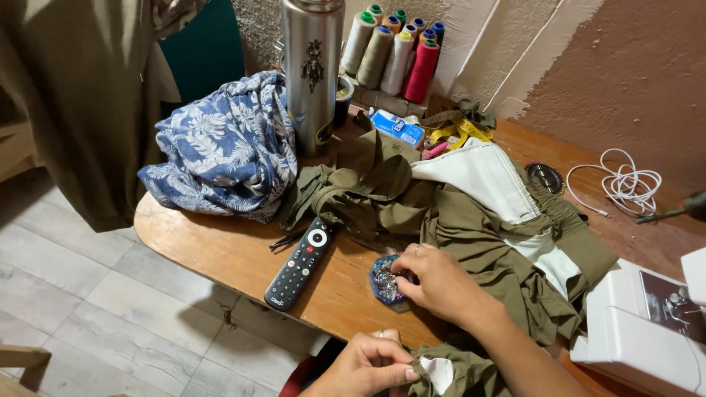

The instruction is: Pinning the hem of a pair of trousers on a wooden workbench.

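Wooden table (220, 242) first, with its rounded edge over a grey tiled floor. Across its right half, an olive garment (471, 228), bunched and folded, with a white lining turned out on top. At the far right, just beside the heap, a white sewing machine (640, 331), only partly in view. To the left, a crumpled blue floral cloth (220, 147), touching a tall steel flask (312, 66). Behind the flask, against the wall, a cluster of thread cones (397, 51) in beige, white and red. Further right, a coiled white cable (625, 180), well apart from both hands. Near the cones, a tangled yellow measuring tape (460, 131). On bare wood near the front, a black remote control (300, 263).

Right hand (441, 283) resting on the edge of the garment, fingertips bunched down among the pin heads of a small blue pin cushion (384, 279). Too small to tell whether clamped on a pin or merely touching.

Left hand (368, 364) at the bottom edge, thumb and fingers pinched firmly on a fold of the same olive garment, just beside a small white patch (441, 371).

Judging by the layout, early going: fold gathered and held, no pins visible in it, nothing of the garment visibly under the machine, most of the cloth lying loose.
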